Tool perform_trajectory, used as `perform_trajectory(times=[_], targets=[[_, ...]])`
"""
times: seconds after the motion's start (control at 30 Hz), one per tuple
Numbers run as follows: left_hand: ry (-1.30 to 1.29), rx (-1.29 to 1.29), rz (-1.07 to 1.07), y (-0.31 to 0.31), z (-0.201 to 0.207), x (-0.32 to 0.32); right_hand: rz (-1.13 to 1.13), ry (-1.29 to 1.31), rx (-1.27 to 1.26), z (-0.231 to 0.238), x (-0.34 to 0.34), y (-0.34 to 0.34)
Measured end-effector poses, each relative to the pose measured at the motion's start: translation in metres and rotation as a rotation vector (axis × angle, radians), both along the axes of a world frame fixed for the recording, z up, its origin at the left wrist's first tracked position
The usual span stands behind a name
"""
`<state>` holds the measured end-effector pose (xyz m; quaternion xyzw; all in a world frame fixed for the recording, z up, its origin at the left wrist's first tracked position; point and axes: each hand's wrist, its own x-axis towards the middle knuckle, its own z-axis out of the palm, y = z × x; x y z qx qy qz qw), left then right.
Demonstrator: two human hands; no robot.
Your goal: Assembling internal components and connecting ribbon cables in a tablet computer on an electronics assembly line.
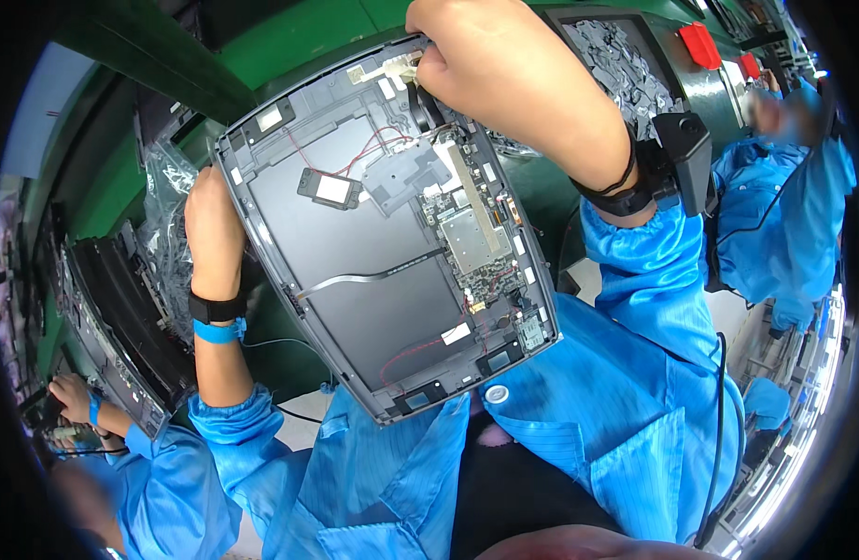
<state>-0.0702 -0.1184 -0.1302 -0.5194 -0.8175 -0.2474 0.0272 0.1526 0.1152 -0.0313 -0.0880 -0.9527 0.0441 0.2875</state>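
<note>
Left grip [213,210] clamped on the left edge of an opened device chassis [327,245], fingertips hidden behind it. Right grip [459,47] curled at the upper right corner; fingertips hidden, cannot tell whether they pinch. Chassis lies tilted in front of the torso, inner side up. Circuit board [471,241] along its right side; small speaker-like module [330,189] with red wires at upper left; flat cable [369,277] crosses the grey panel. Beyond the right forearm: dark tray [670,67] of grey pieces [609,70]. Left of the left hand: clear plastic bag [161,191].
</note>
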Motion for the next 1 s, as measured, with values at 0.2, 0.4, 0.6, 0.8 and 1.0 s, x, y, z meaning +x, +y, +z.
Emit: perform_trajectory(times=[0.2,0.4,0.6,0.8,1.0], targets=[[-0.515,0.316,0.255,-0.012,0.046,0.014,-0.021,0.059,-0.098,0.02,0.012,0.003],[-0.871,0.627,0.004,-0.016,0.115,0.073,-0.1,0.152,-0.664,0.077,0.01,-0.05],[-0.838,0.633,-0.129,0.004,0.144,0.1,0.389,0.254,-0.469,0.057,0.0,-0.057],[-0.368,0.465,-0.234,0.031,0.152,0.108,0.428,0.358,-0.12,0.055,0.001,-0.043],[-0.145,0.32,-0.295,0.068,0.169,0.103,0.382,0.408,0.202,0.062,0.019,-0.004]])
